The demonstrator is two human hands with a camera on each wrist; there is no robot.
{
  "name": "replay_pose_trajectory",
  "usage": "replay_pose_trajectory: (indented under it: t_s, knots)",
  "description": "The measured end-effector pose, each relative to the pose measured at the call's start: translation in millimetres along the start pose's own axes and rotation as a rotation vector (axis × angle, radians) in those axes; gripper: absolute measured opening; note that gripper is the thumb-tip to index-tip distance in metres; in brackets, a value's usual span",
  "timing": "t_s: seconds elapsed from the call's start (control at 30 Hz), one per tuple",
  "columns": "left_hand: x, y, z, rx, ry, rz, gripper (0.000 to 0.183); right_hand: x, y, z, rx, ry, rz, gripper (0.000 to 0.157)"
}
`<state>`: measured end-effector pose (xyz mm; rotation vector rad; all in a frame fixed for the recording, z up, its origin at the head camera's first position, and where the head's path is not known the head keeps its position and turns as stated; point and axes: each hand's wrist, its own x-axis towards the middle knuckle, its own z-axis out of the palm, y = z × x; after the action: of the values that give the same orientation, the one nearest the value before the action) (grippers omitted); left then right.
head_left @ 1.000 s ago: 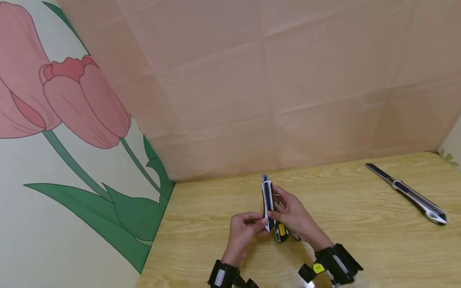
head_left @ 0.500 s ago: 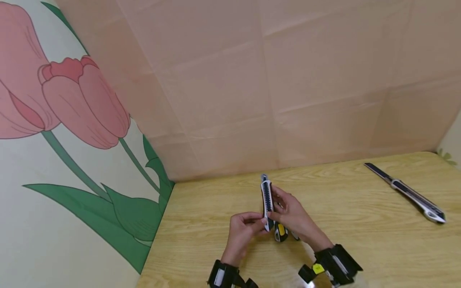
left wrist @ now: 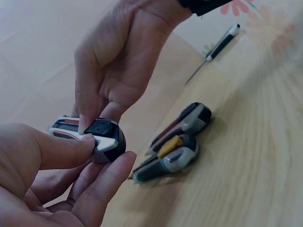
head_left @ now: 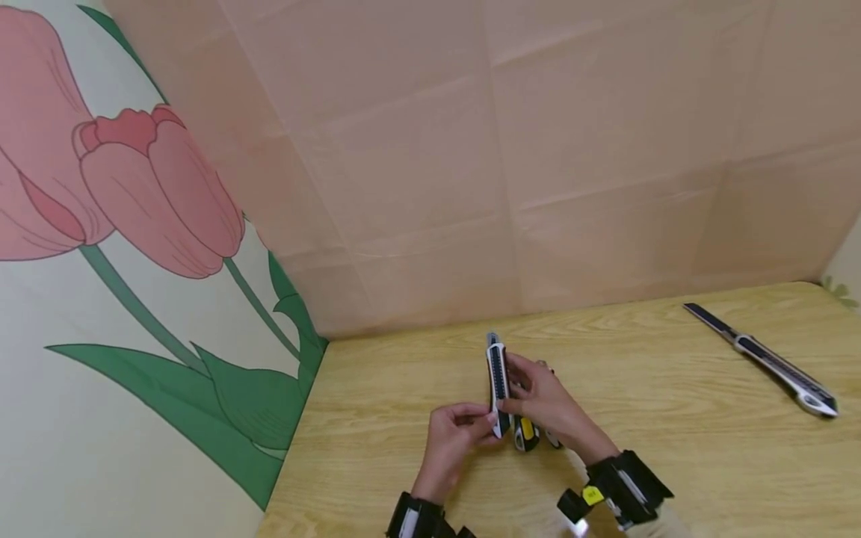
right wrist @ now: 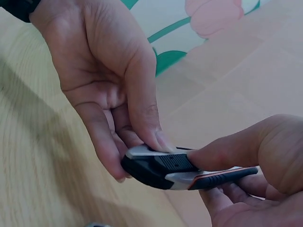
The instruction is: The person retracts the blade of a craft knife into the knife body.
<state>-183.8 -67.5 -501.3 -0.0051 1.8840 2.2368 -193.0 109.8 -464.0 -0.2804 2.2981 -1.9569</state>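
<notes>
Head view: your left grip point(head_left: 454, 441) pinches the near end of a cutter point(head_left: 498, 381), a black-and-white one, thumb over it. Your right grip point(head_left: 548, 400) grasps the same cutter from its right side, thumb laid across the front. The cutter is raised in front of you, its grey tip pointing away toward the sheet point(head_left: 430, 149). Just beside it, partly behind your right grip, is a yellow-slide cutter point(head_left: 527, 435); a third cutter point(head_left: 553, 439) shows only in part past your right wrist. The long cutter point(head_left: 773, 370) lies well apart, far to the right on the tabletop point(head_left: 377, 426), dark blade out and aimed up-left. Tulip mural point(head_left: 155, 187) on the wall at left. Black bands point(head_left: 628, 489) on both your wrists.

Left wrist view: your left thumb presses the white side near the cutter's end, fingers beneath; your right thumb comes down from above onto the black slider. The cutter is clear of the tabletop. Below it, the yellow-slide cutter and third cutter lie side by side; whether they touch is hard to tell. Long cutter farther back.

Right wrist view: your right thumb meets the slider, fingers under the body; your left thumb and fingers hold the end. Mural and sheet behind.
</notes>
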Motion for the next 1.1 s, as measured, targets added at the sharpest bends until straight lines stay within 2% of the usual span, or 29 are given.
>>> replay_pose_trajectory:
  t_s: [0.17,0.43,0.6,0.87,1.1]
  knots:
    - [-1.7,-7.2,-0.7,-0.004,-0.009,-0.012,0.013,1,6,0.1,-0.011,0.004,0.014,0.076]
    - [-4.9,-13.1,-4.5,-0.022,-0.007,0.0,0.017,5,9,0.3,-0.188,0.045,-0.028,0.052]
    - [-4.9,-14.5,-6.6,-0.024,0.001,-0.008,0.015,6,7,-2.0,-0.291,0.064,-0.056,0.047]
    - [-4.7,-16.2,-10.4,-0.001,0.032,-0.029,0.014,3,6,-7.6,-0.319,0.074,-0.064,0.044]
    - [-5.8,-17.2,-13.6,0.005,0.055,-0.059,0.015,1,6,-24.5,-0.289,0.069,-0.049,0.04]
